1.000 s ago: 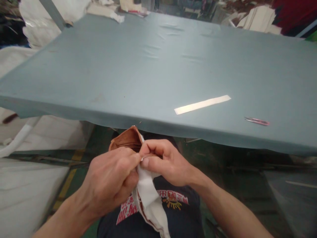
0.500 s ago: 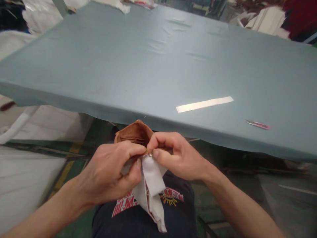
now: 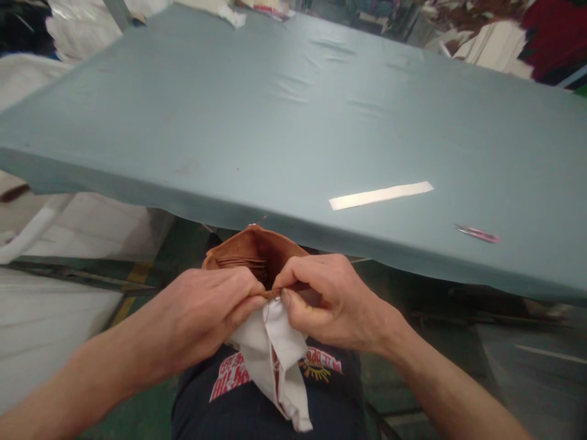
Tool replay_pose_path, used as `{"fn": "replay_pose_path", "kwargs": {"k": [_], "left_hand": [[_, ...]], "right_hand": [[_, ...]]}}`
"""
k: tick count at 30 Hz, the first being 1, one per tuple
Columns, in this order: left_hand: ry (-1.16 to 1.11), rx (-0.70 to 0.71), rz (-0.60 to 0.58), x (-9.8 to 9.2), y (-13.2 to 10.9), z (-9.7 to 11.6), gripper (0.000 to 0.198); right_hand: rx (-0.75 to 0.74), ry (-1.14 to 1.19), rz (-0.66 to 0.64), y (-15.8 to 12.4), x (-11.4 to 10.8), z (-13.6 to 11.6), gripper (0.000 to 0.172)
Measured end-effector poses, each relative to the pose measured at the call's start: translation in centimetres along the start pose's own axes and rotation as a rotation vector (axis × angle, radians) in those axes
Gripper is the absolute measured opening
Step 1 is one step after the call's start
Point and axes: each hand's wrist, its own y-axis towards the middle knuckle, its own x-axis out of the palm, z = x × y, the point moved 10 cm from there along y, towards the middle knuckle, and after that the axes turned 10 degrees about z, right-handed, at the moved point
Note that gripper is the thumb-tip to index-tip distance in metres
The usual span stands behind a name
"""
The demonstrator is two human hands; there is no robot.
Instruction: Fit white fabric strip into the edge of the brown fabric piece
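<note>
Brown pouch-like item point(image 3: 280, 242): lay lower centre of the frame, white cloth point(image 3: 288, 345) hanging below; left hand point(image 3: 208, 308) and right hand point(image 3: 337, 300) each pinched its rim. Dark garment point(image 3: 330, 400), bottom centre: bore red-and-white lettering point(image 3: 230, 374), partly covered, too blurred for me to read.

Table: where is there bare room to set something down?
The widest bare patch of the table lies left of the white strip; a smaller one separates strip and snips. Crowded: the near edge's middle, where left hand and right hand pinch the brown piece, and the far-left edge, with white cloth.
</note>
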Motion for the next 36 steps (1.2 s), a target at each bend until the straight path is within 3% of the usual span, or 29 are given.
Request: {"fn": "replay_pose_path", "kwargs": {"k": [6, 9, 11, 14, 16, 19, 22, 25, 30, 33, 36], "left_hand": [[-0.074, -0.086, -0.003, -0.6, 1.2, 0.1, 0.035], [-0.107, -0.112, -0.063, -0.4, 1.8, 0.0, 0.034], [-0.136, -0.14, -0.093, -0.6, 2.2, -0.1, 0.031], [-0.09, -0.153, -0.041, -1.5, 3.0, -0.2, 0.031], [-0.086, -0.147, 0.023, -1.9, 3.5, 0.0, 0.031], [-0.224, -0.166, 0.077, -1.6, 3.6, 0.2, 0.028], [-0.378, -0.229, 0.1, -0.9, 3.4, -0.2, 0.028], [-0.527, -0.339, 0.098, -0.3, 3.0, -1.1, 0.033], [-0.86, -0.426, 0.159, 0.1, 1.9, -2.0, 0.049], [-1.084, -0.521, 0.23, 1.0, 0.8, -3.0, 0.062], [-1.11, -0.546, 0.216, 1.6, 0.2, -3.3, 0.065]], "right_hand": [[-0.103, -0.195, -0.039, 0.1, -0.4, -1.6, 0.016], [-0.142, -0.222, -0.071, 0.3, -0.9, -2.6, 0.02], [-0.139, -0.223, -0.097, 0.6, -1.1, -2.7, 0.023], [-0.086, -0.267, -0.114, 1.3, -1.4, -1.9, 0.023], [-0.018, -0.2, -0.138, 1.7, -1.5, -0.9, 0.019], [0.107, 0.1, -0.244, 1.8, -0.6, 0.3, 0.018], [0.208, 0.336, -0.32, 1.7, 0.5, 0.9, 0.033], [0.234, 0.406, -0.32, 1.9, 1.5, 0.9, 0.048], [0.374, 0.763, -0.284, 1.6, 3.5, 0.6, 0.053], [0.349, 0.725, -0.19, 1.5, 3.1, 0.8, 0.048], [0.297, 0.573, -0.148, 1.7, 2.2, 1.1, 0.041]]}}
